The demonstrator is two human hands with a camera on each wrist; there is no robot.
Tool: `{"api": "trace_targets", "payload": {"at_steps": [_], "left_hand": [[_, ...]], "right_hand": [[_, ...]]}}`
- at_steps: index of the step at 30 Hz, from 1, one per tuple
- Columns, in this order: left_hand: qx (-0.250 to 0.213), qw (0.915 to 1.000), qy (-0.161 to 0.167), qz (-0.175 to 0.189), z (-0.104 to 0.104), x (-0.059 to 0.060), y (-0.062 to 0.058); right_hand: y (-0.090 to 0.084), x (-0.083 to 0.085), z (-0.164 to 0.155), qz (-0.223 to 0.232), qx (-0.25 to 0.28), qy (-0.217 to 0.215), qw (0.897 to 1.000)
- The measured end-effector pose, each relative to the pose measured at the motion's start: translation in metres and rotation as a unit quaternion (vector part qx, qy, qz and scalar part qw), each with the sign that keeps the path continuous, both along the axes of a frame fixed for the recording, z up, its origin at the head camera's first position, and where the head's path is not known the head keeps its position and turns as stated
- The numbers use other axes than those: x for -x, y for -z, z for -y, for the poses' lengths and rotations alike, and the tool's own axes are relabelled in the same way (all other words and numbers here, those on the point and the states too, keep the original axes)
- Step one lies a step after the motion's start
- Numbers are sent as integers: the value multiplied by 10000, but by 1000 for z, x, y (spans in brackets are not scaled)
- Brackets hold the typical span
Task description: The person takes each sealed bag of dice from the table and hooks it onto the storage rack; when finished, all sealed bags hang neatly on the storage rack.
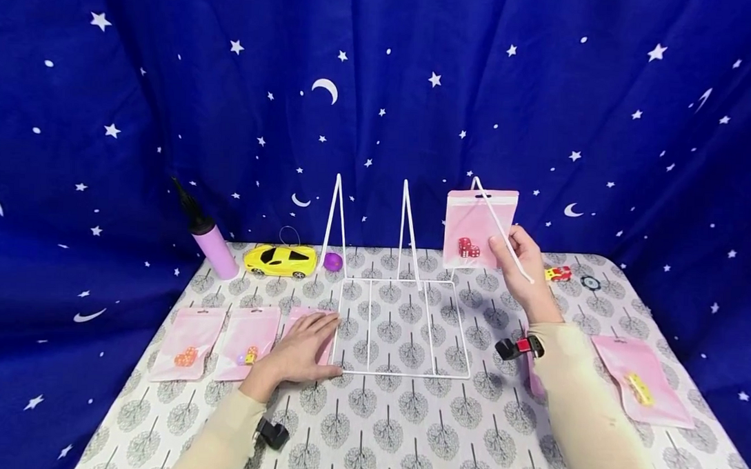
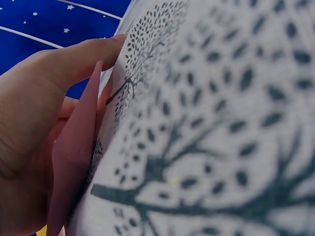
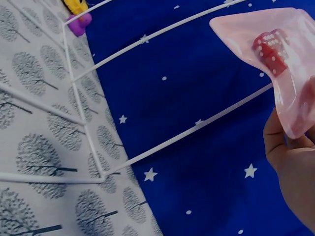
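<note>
My right hand (image 1: 510, 253) pinches a pink pouch (image 1: 478, 224) with red dice (image 1: 468, 247) inside and holds it up against the right-hand prong of a white wire rack (image 1: 369, 327). In the right wrist view the pouch (image 3: 290, 73) and its dice (image 3: 269, 46) hang above the fingers (image 3: 293, 167), just past a rack wire (image 3: 187, 135). My left hand (image 1: 310, 339) lies flat on another pink pouch (image 1: 298, 316) at the rack's left edge. Up close, that pouch (image 2: 74, 157) sits between the fingers (image 2: 44, 83) and the tree-print tablecloth (image 2: 211, 137).
Two pink pouches (image 1: 188, 342) (image 1: 247, 340) lie at the front left and another (image 1: 640, 378) at the right. A yellow toy car (image 1: 281, 260), a purple ball (image 1: 333, 262) and a pink pump (image 1: 210, 246) stand at the back left. A small red car (image 1: 558, 273) sits at the back right.
</note>
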State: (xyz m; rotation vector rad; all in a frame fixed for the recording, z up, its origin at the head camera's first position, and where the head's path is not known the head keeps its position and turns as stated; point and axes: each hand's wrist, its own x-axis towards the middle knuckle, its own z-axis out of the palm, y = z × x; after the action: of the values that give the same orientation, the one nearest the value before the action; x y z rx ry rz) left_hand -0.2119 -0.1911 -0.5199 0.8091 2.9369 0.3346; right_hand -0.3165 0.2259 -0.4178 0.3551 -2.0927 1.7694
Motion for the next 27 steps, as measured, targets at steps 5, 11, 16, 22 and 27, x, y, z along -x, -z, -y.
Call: {"api": "trace_targets", "payload": {"at_steps": [5, 11, 16, 22, 27], "left_hand": [[-6, 10000, -4, -13, 0, 1, -2], [-21, 10000, -31, 1, -1, -1, -3], [2, 10000, 9, 35, -3, -1, -3], [-30, 10000, 13, -23, -2, -1, -3], [18, 10000, 16, -40, -1, -1, -2]], "right_hand": [[2, -5, -1, 265, -160, 121, 9994], [-8, -22, 3, 316, -225, 141, 9991], [-3, -24, -3, 397, -149, 136, 9990], [16, -14, -13, 394, 494, -81, 9980], [22, -14, -18, 483, 538, -47, 9974]]}}
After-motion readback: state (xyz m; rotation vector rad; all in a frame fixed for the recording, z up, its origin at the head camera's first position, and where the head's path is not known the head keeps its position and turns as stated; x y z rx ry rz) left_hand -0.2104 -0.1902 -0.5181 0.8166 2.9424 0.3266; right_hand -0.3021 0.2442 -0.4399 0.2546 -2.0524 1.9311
